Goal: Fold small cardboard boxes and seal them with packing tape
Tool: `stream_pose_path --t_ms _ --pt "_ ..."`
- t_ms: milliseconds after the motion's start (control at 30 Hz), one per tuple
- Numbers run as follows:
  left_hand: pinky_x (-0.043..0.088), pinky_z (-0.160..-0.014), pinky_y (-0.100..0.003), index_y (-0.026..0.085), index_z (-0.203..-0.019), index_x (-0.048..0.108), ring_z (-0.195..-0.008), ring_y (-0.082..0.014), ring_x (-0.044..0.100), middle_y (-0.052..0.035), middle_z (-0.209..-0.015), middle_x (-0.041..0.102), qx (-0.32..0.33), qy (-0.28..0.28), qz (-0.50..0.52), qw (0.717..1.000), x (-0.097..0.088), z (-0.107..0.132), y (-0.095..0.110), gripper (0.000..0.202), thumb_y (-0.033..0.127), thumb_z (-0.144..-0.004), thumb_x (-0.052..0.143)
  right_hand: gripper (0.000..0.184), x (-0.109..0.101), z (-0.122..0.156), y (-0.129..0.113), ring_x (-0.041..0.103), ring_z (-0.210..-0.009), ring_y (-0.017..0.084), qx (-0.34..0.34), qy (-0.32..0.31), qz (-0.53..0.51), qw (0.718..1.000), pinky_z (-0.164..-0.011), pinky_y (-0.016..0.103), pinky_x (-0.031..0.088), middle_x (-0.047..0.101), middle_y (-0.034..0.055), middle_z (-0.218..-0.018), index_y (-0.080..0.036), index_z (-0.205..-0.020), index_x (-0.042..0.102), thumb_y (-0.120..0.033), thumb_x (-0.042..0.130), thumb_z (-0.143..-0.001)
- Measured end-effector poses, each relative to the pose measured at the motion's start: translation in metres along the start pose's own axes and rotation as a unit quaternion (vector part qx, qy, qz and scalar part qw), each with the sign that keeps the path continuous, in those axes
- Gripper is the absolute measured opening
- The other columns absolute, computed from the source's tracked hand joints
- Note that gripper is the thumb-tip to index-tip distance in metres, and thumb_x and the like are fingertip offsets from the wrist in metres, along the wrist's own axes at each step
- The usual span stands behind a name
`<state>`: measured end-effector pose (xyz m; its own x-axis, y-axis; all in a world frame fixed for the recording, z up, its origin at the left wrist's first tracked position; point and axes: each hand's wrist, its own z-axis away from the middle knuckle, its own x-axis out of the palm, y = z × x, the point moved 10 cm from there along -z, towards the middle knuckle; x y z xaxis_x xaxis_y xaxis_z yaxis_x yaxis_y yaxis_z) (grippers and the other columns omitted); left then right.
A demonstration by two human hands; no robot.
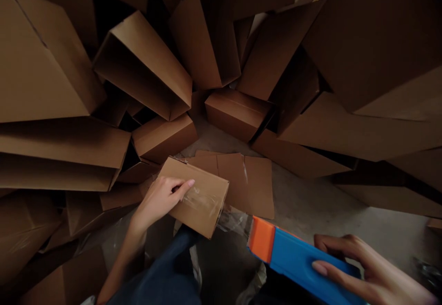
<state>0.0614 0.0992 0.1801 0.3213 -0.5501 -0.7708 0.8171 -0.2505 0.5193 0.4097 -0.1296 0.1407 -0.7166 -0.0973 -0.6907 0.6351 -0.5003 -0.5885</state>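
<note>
A small cardboard box (202, 203) rests on my lap, with clear tape across its top face. My left hand (160, 199) lies on the box's left side, fingers curled over its edge and the index finger stretched along the tape. My right hand (362, 268) grips a blue tape dispenser (300, 261) with an orange head, held low at the right, its head pointing toward the box but apart from it. A strip of clear tape (235, 219) trails from the box's right end.
Many brown cardboard boxes (145, 65) are piled in a half circle around me. A flattened cardboard sheet (248, 180) lies on the concrete floor (311, 203) just beyond the small box. My legs in blue jeans (172, 272) are below.
</note>
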Motion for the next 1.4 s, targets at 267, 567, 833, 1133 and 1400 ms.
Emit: stream_pose_path --t_ms 267,567,833,1133,1400 --pt "0.035 -0.065 -0.027 0.019 -0.056 0.058 -0.058 -0.0133 0.054 0.0023 -0.053 0.056 -0.011 -0.007 0.040 0.999 0.000 0.000 -0.003 0.063 0.049 -0.102 0.027 0.065 -0.008 0.003 -0.018 0.072 -0.084 0.029 0.053 0.022 -0.021 0.998 -0.071 0.029 0.060 0.075 0.0084 -0.088 -0.024 -0.090 0.077 -0.080 0.063 -0.061" --pt "0.023 -0.053 -0.025 0.019 -0.055 0.041 -0.054 -0.0099 0.038 0.0060 -0.053 0.042 -0.045 -0.019 -0.016 0.999 0.005 -0.001 -0.013 0.058 0.067 -0.076 0.064 0.064 -0.003 0.000 -0.010 0.073 -0.089 0.027 0.048 0.003 -0.018 0.999 -0.074 0.028 0.061 0.077 0.0060 -0.094 -0.026 -0.095 0.076 -0.080 0.064 -0.062" --pt "0.023 -0.052 -0.025 0.019 -0.053 0.040 -0.054 -0.0103 0.037 0.0053 -0.053 0.040 -0.058 -0.016 -0.012 0.998 0.004 -0.002 -0.013 0.057 0.065 -0.075 0.065 0.060 0.000 -0.001 -0.008 0.074 -0.088 0.026 0.023 -0.011 -0.008 1.000 -0.073 0.027 0.062 0.077 0.0063 -0.095 -0.026 -0.099 0.076 -0.075 0.065 -0.066" --pt "0.022 -0.052 -0.025 0.019 -0.051 0.038 -0.053 -0.0099 0.036 0.0056 -0.051 0.039 -0.054 -0.015 0.000 0.998 0.005 -0.003 -0.015 0.057 0.063 -0.074 0.066 0.059 0.002 -0.004 -0.003 0.074 -0.086 0.026 0.004 -0.013 0.003 1.000 -0.070 0.026 0.063 0.077 0.0077 -0.095 -0.025 -0.100 0.076 -0.072 0.066 -0.066" --pt "0.022 -0.052 -0.025 0.018 -0.051 0.040 -0.053 -0.0098 0.037 0.0057 -0.051 0.040 -0.054 -0.012 0.000 0.998 0.005 -0.003 -0.015 0.058 0.064 -0.075 0.065 0.061 0.002 -0.004 0.002 0.074 -0.090 0.026 0.015 -0.011 0.016 1.000 -0.073 0.027 0.062 0.077 0.0076 -0.097 -0.025 -0.103 0.075 -0.073 0.066 -0.067"
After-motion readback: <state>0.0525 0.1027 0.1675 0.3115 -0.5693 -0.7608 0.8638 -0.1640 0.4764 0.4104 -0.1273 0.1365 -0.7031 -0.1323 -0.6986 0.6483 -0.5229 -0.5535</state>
